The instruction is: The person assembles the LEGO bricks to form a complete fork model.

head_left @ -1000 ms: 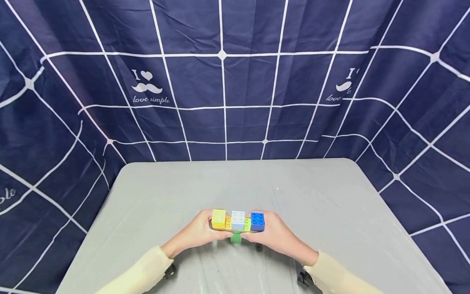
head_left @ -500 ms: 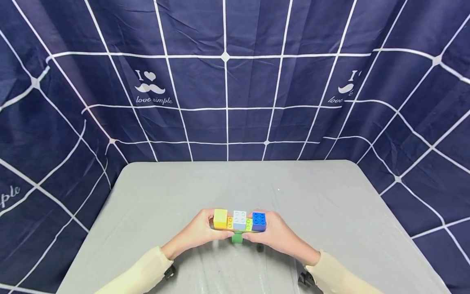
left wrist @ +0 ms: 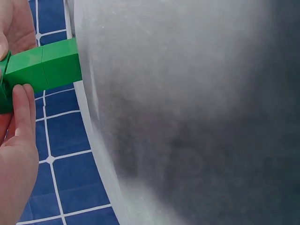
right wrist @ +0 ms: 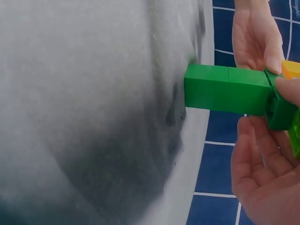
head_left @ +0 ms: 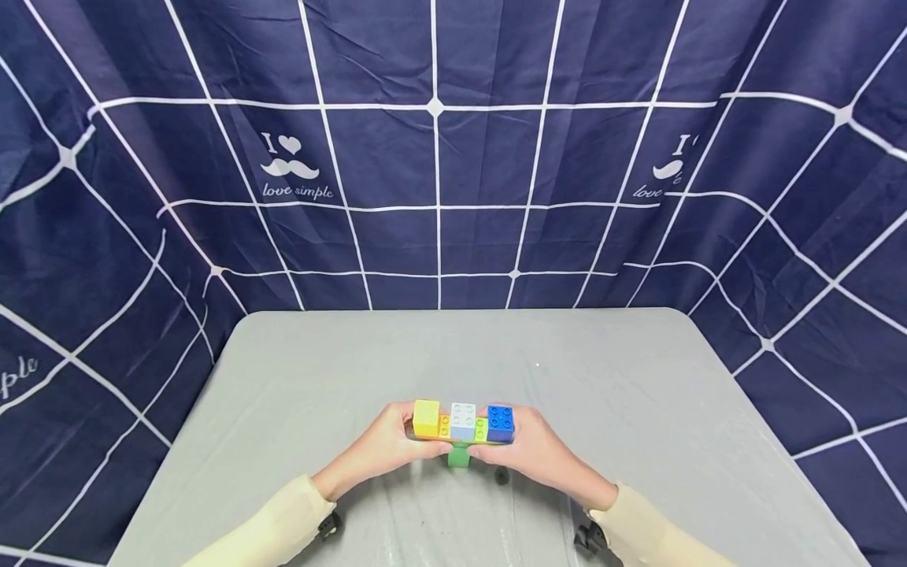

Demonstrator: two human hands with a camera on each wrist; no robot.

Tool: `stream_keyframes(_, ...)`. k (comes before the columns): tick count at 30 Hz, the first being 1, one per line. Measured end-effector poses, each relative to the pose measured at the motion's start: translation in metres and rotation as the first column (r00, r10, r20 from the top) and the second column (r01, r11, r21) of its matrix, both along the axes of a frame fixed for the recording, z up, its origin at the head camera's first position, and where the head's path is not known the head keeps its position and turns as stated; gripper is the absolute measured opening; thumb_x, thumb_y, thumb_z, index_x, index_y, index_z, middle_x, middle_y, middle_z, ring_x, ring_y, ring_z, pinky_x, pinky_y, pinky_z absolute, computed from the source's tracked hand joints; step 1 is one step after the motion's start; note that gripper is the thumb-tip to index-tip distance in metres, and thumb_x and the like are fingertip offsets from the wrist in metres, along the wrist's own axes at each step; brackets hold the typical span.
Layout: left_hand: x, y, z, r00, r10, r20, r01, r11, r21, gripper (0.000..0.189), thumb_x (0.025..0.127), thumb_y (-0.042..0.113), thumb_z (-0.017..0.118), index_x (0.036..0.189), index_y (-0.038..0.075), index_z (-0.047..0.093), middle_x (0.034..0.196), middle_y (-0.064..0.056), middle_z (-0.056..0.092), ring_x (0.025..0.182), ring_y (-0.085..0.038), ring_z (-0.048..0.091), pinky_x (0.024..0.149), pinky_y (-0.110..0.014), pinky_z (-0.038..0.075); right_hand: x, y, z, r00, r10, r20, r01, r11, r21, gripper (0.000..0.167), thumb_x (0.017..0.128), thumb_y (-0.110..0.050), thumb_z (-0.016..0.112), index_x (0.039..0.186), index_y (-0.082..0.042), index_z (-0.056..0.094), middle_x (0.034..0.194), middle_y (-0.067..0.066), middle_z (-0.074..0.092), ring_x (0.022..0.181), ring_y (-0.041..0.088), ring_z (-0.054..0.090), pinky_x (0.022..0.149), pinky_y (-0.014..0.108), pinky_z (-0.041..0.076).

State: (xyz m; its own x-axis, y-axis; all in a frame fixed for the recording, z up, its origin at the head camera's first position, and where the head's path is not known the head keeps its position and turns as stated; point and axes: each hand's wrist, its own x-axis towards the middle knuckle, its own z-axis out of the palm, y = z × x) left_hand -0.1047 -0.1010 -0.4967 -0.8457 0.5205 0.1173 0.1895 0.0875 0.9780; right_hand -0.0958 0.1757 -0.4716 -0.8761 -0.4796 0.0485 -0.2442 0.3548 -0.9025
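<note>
A structure of toy building blocks stands upright between my hands in the head view. Along its top sit a yellow block [head_left: 427, 417], a pale blue-white block [head_left: 464, 421] and a blue block [head_left: 500, 423]. Orange [head_left: 444, 427] and lime [head_left: 481, 429] pieces show in the gaps between them. My left hand [head_left: 397, 437] grips the left end, and my right hand [head_left: 527, 449] grips the right end, thumbs in front. Below runs a column of green blocks [right wrist: 225, 89], its foot right at the table surface in both wrist views. Fingers of both hands lie close around its upper part.
The grey-covered table [head_left: 340, 354] spreads around the hands. Dark blue curtains [head_left: 383, 157] with white grid lines hang behind it and at both sides. A small dark spot [head_left: 501, 476] shows on the cover near the right hand.
The head view shifts slightly, mostly in the first half second. Both hands keep their grip on the block structure, which stays nearly in place.
</note>
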Motion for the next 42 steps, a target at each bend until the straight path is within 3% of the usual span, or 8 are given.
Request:
stream_keyframes(8, -0.001, 0.001, 0.002, 1.000, 0.000, -0.014, 0.000, 1.000, 0.009, 0.035, 0.091, 0.008, 0.090, 0.123, 0.004, 0.077, 0.113, -0.001, 0.080, 0.104, -0.019, 0.073, 0.088, -0.028, 0.058, -0.002, 0.002, 0.002, 1.000, 0.004, 0.003, -0.004, 0.999, -0.034, 0.036, 0.090, -0.022, 0.093, 0.119, -0.006, 0.079, 0.105, -0.001, 0.080, 0.091, 0.014, 0.074, 0.078, 0.030, 0.061)
stream_keyframes(19, -0.002, 0.000, 0.003, 1.000, -0.024, -0.002, 0.024, 1.000, -0.004, 0.036, 0.089, 0.008, 0.091, 0.121, 0.003, 0.076, 0.110, -0.002, 0.079, 0.100, -0.018, 0.073, 0.088, -0.028, 0.059, 0.001, 0.002, -0.001, 0.999, -0.014, 0.033, 0.014, 1.000, -0.009, 0.040, 0.090, -0.026, 0.093, 0.124, -0.011, 0.078, 0.108, -0.004, 0.080, 0.093, 0.017, 0.075, 0.079, 0.031, 0.061)
stream_keyframes(31, -0.003, -0.001, 0.005, 0.997, -0.071, -0.033, 0.070, 0.997, -0.013, 0.031, 0.089, 0.006, 0.091, 0.115, 0.003, 0.074, 0.105, -0.001, 0.078, 0.093, -0.016, 0.070, 0.082, -0.028, 0.058, 0.003, 0.001, 0.000, 1.000, -0.025, -0.011, 0.025, 1.000, 0.016, 0.040, 0.088, -0.026, 0.095, 0.118, -0.006, 0.078, 0.103, -0.003, 0.079, 0.088, 0.013, 0.073, 0.075, 0.029, 0.061)
stream_keyframes(37, -0.002, 0.000, 0.007, 0.997, -0.047, -0.065, 0.044, 0.998, -0.055, 0.030, 0.087, 0.008, 0.091, 0.113, 0.006, 0.076, 0.102, 0.002, 0.078, 0.091, -0.016, 0.071, 0.082, -0.031, 0.059, 0.000, 0.000, 0.001, 1.000, 0.008, -0.012, -0.008, 1.000, 0.003, 0.039, 0.088, -0.022, 0.094, 0.117, -0.004, 0.076, 0.103, -0.002, 0.078, 0.088, 0.014, 0.072, 0.075, 0.029, 0.060)
stream_keyframes(42, 0.000, 0.004, 0.013, 0.998, -0.026, -0.050, 0.021, 0.996, -0.082, 0.030, 0.085, 0.005, 0.091, 0.111, 0.006, 0.077, 0.100, 0.004, 0.079, 0.088, -0.015, 0.072, 0.080, -0.030, 0.060, -0.003, 0.001, 0.002, 0.999, 0.029, 0.021, -0.029, 1.000, -0.006, 0.040, 0.087, -0.019, 0.093, 0.119, -0.001, 0.075, 0.104, 0.000, 0.078, 0.088, 0.015, 0.073, 0.075, 0.029, 0.060)
